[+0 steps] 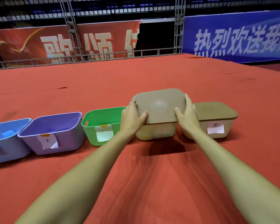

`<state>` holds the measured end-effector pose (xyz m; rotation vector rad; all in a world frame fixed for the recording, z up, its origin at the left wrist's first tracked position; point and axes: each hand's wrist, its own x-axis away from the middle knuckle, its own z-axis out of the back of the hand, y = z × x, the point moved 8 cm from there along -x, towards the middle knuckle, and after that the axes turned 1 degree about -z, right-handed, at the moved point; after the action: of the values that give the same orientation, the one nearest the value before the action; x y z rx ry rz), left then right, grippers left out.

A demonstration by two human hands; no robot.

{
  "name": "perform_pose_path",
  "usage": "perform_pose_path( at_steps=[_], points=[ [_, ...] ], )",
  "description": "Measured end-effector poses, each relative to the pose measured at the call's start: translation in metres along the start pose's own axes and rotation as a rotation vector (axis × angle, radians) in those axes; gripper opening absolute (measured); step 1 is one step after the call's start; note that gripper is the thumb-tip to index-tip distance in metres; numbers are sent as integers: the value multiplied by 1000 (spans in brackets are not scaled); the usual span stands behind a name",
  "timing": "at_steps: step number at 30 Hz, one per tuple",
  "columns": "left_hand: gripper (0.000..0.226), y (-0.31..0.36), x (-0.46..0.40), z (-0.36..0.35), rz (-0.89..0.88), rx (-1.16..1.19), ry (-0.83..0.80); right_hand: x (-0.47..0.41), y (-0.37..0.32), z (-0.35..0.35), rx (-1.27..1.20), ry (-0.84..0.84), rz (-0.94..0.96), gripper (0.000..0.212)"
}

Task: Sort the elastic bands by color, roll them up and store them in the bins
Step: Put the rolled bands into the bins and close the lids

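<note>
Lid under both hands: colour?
Plain tan-brown lid, with no pattern; the head view, the only one, shows it.

Five bins before me: blue bin (8, 131), purple bin (52, 131), green bin (102, 125), two beige lidded bins (157, 131) (217, 120). Two lids (158, 105) (215, 110).

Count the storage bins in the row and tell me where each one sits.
5. From the left: blue bin, partly cut off; purple bin; green bin; beige lidded bin between both hands; another beige lidded bin at far right.
</note>
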<state>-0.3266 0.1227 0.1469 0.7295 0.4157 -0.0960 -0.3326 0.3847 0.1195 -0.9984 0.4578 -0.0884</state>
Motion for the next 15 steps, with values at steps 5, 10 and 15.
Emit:
perform_pose_path(
  at_steps=[5,10,15],
  points=[
    [63,-4,-48,-15,100,40,-80,-49,12,-20,171,-130,-81,67],
    [56,-20,-59,-42,168,-13,-150,-71,23,-38,252,-167,-93,69],
    [50,-32,-58,-46,188,-29,-105,-80,24,-50,285,-195,-99,68]
  ],
)
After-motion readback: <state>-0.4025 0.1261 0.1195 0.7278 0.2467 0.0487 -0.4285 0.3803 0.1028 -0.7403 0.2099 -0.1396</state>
